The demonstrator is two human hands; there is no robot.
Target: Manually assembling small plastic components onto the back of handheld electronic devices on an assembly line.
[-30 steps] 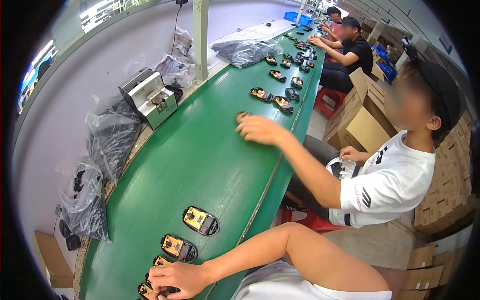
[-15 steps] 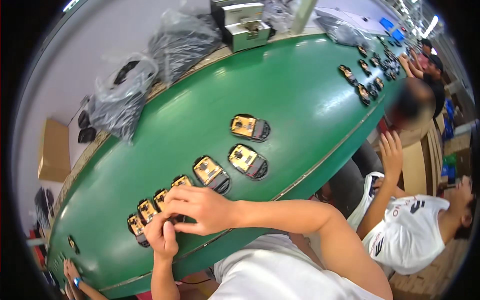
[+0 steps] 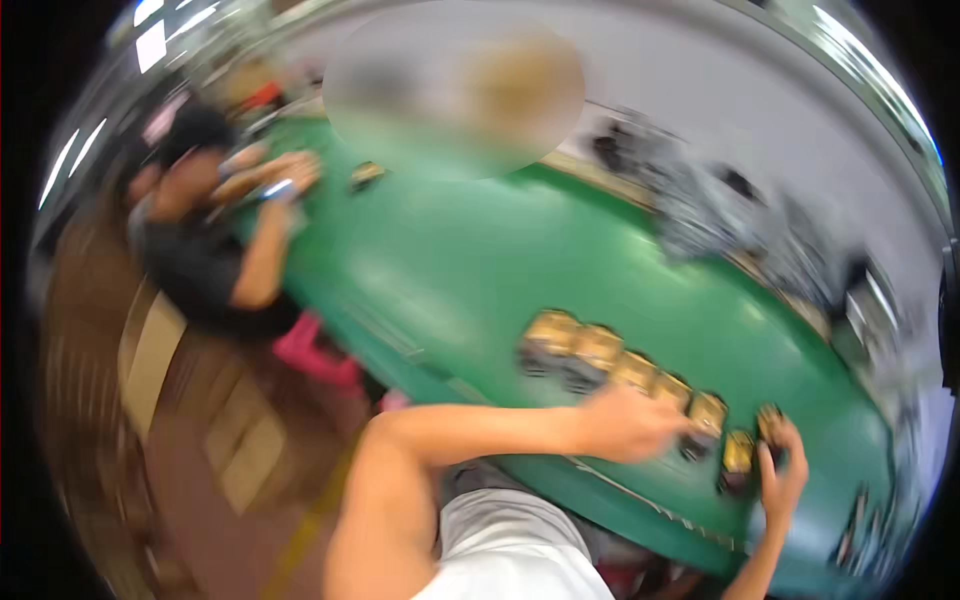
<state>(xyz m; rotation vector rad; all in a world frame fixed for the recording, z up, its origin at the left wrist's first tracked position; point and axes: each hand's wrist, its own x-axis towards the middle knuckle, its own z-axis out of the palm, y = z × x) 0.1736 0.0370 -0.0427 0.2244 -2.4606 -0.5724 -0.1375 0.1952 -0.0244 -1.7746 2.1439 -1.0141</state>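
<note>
Opened computer mouse bases with yellow-brown circuit boards stand in a slanting row on the green table; one mouse base [image 3: 596, 350] is near the row's left end. My left hand [image 3: 635, 422] hovers over the middle of the row, partly covering some bases. Its fingers look curled but are smeared by motion, so what they touch is hidden. Beside it lies a further mouse base [image 3: 705, 415]. My right hand [image 3: 785, 468] has its thumb and fingers closed around the rightmost mouse base [image 3: 769, 422]. Next to that sits another mouse base [image 3: 738, 455].
The green table [image 3: 450, 270] curves along a pale wall with plastic bags [image 3: 715, 205] at its back edge. A co-worker in a dark top [image 3: 210, 225] sits at the far left, hands over the table near a lone mouse part [image 3: 367, 175]. A pink stool [image 3: 318, 352] stands below.
My view has swung to the left, bringing the co-worker there into full sight. My hands, together over the row before, are now apart, the right one at the mouse base on the right.
</note>
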